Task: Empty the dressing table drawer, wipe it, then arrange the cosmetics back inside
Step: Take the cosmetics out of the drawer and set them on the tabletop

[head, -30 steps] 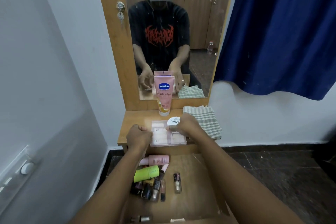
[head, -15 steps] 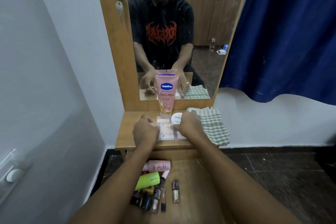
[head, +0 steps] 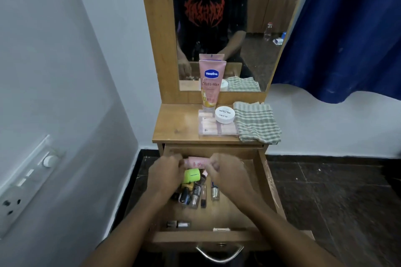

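Now left hand, right hand pinch pink tube ends near drawer back wall; bare floor rightward.

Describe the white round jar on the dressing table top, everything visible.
The white jar is a low round tub, plastic by its look, lid on, with black print reading NAIL POLISH, upside down to the camera. It stands upright on the back right part of the clear flat box of pink items, just in front of the Vaseline tube and left of the checked cloth; whether it touches either I cannot tell. Nothing lies on it.
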